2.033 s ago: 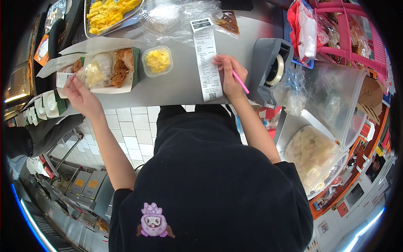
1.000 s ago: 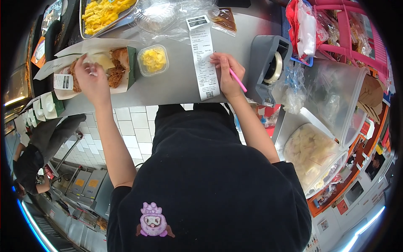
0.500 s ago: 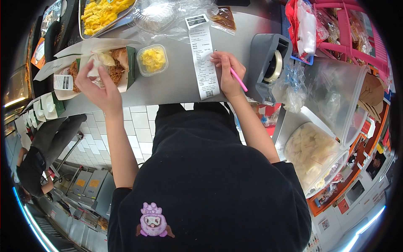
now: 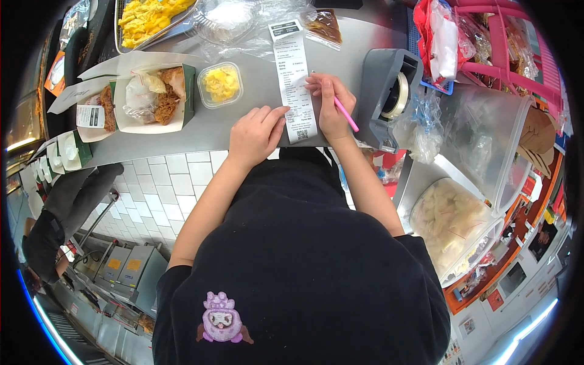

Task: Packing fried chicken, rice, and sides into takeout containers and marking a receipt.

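A long printed receipt [image 4: 298, 126] lies flat on the steel counter in front of me. My left hand [image 4: 255, 135] has its index fingertip on the receipt's left edge; the other fingers are loosely bent and grip nothing. On the receipt's right side, my right hand [image 4: 331, 106] is closed round a pink pen [image 4: 345, 114]. Left of the receipt is a small clear tub [image 4: 221, 85] of yellow pieces. Farther left stands an open paper box [image 4: 152, 123] with fried chicken [image 4: 167, 106] and a tied clear bag [image 4: 140, 100] inside. Another chicken box [image 4: 91, 118] stands beside it.
A grey tape dispenser [image 4: 380, 85] stands right of my right hand. At the back are a tray of yellow food [image 4: 152, 21], clear plastic packaging [image 4: 225, 21] and a brown sauce pouch [image 4: 324, 27]. A large tub [image 4: 450, 225] sits at right; another person [image 4: 45, 237] is at far left.
My left hand has moved right from above the chicken box to the receipt's left edge. The box's contents now show uncovered. My right hand with the pen has stayed in place.
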Demonstrator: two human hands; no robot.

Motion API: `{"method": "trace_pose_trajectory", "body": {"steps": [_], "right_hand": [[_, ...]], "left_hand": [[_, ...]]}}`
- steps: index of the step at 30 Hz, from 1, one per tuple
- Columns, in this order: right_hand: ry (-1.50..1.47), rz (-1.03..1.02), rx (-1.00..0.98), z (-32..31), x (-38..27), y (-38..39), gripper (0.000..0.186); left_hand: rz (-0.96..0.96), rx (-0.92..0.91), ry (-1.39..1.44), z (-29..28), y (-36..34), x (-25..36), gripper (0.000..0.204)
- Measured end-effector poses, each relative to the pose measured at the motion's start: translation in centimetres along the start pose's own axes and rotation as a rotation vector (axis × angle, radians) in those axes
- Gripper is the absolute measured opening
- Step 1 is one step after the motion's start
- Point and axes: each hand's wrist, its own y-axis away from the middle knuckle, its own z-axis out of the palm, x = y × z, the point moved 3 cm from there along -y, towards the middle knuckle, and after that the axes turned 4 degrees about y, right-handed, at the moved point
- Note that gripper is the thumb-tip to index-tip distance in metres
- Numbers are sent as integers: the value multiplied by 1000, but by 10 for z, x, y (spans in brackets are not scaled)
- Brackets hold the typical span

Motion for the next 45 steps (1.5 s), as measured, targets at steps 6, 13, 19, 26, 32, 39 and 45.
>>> {"method": "trace_pose_trajectory", "body": {"steps": [6, 13, 19, 26, 32, 39, 45], "right_hand": [[9, 2, 11, -1, -2, 0, 36], [-55, 17, 62, -1, -3, 0, 29], [122, 201, 75, -20, -19, 24, 18], [233, 199, -127, -21, -35, 61, 36], [352, 186, -211, -26, -32, 74, 45], [533, 78, -236, -28, -41, 66, 31], [321, 41, -87, -8, -45, 9, 12]], "left_hand": [[-6, 40, 24, 7, -1, -5, 20], [-188, 23, 64, 6, -6, -11, 24], [-165, -118, -27, 2, -18, -6, 50], [-187, -141, -5, 3, -18, -5, 66], [-215, -152, -5, 3, -19, -3, 67], [-53, -30, -48, 5, -22, -7, 61], [-17, -95, 45, 15, -27, -20, 66]]}}
